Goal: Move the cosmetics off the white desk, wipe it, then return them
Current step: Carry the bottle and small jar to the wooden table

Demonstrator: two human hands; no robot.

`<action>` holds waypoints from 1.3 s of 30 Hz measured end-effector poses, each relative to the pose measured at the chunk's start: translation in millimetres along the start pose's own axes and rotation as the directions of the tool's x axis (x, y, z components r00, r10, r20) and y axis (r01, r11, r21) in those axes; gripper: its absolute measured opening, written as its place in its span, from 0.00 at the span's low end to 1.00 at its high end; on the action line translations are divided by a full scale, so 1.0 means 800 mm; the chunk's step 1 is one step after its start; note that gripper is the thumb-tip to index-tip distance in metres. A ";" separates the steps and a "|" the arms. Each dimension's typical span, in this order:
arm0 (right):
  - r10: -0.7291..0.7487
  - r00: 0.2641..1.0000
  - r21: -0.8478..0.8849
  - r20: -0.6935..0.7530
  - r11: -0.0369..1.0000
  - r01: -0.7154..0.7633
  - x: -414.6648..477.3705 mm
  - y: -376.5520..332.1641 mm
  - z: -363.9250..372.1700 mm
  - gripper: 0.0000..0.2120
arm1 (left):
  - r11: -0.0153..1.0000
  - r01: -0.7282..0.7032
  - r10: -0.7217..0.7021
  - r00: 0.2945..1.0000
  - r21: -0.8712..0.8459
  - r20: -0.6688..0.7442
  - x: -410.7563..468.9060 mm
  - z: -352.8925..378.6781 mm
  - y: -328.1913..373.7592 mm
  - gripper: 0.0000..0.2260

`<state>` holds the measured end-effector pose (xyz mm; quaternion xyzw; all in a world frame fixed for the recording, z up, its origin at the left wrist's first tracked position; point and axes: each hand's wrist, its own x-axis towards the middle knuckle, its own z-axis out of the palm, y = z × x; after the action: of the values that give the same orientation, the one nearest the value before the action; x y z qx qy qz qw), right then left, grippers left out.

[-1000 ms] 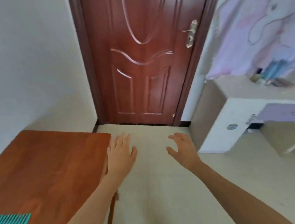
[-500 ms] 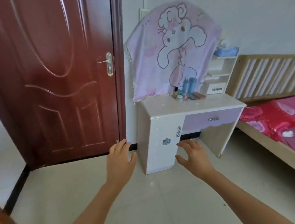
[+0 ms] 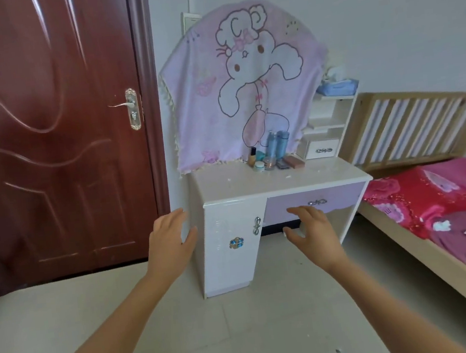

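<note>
A person's two bare arms reach forward in a bedroom. The left hand [image 3: 169, 238] and right hand [image 3: 312, 232] are both empty, fingers loosely spread, hanging in the air in front of a glossy white desk with a lilac drawer, touching nothing.

The cluster of cosmetics [image 3: 273, 155] sits at the back of the desk's pale surface [image 3: 227, 184], well apart from the hands. In it, two tall blue bottles [image 3: 277, 142] stand upright, with a slim tan bottle with a dark cap [image 3: 252, 156] just beside them. Small round jars [image 3: 260, 167] and flat palettes [image 3: 292, 161] lie in front. White specks dot the surface.

A pink cloth printed with a cartoon animal [image 3: 245, 88] hangs directly behind the cluster, its fringe reaching down to the back edge.

The likeliest trouble is toppling. The items stand close together, so a hand reaching over the low jars for a tall bottle could knock its neighbours over. Round jars could roll off the front edge to the tiled floor [image 3: 244, 334]. Fingers might snag the cloth and drag it down across the bottles. The bed with red and pink bedding [image 3: 432, 205] is the nearest place in view to set things down, but upright bottles would probably tip on soft bedding. No wiping cloth is in view.
</note>
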<state>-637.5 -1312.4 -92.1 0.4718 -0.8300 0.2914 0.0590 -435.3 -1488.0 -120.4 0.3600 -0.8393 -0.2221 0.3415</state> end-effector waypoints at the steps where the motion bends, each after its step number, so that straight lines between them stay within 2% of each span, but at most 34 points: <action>1: 0.001 1.000 -0.019 -0.006 1.000 -0.001 0.014 0.012 -0.001 0.21 | 1.000 -0.007 0.007 1.000 -0.019 0.003 0.020 0.010 -0.001 0.19; 4: 0.023 1.000 -0.070 -0.014 0.997 -0.024 0.062 0.044 -0.006 0.21 | 0.998 -0.026 0.026 1.000 -0.065 0.009 0.084 0.050 -0.001 0.14; 11: 0.129 0.991 -0.055 -0.028 0.990 -0.130 0.177 0.107 0.013 0.21 | 0.992 -0.057 0.066 0.995 -0.113 0.077 0.222 0.150 -0.002 0.16; 16: 0.195 0.974 -0.059 0.117 0.980 -0.190 0.205 0.165 0.067 0.22 | 0.995 -0.005 0.024 0.980 -0.099 0.197 0.259 0.229 -0.016 0.16; 19: 0.217 0.965 -0.050 0.146 0.976 -0.212 0.239 0.207 0.078 0.22 | 0.997 0.012 0.006 0.975 -0.079 0.221 0.290 0.270 -0.015 0.17; 27: 0.124 0.983 -0.010 0.132 0.992 -0.124 0.401 0.319 0.076 0.21 | 0.996 0.079 -0.073 0.988 -0.041 0.134 0.405 0.359 0.019 0.17; 32: 0.031 0.971 0.038 0.235 0.998 -0.042 0.484 0.359 0.104 0.22 | 0.984 0.178 -0.176 0.982 -0.031 0.071 0.450 0.406 0.029 0.16; 39: 0.009 0.917 0.049 0.400 0.998 -0.031 0.546 0.392 0.180 0.22 | 0.944 0.328 -0.330 0.939 0.029 0.096 0.473 0.452 -0.007 0.16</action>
<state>-1107.5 -1596.1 -181.9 0.5144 -0.8212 0.2118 -0.1272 -889.7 -1731.7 -209.4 0.4856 -0.7847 -0.2886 0.2550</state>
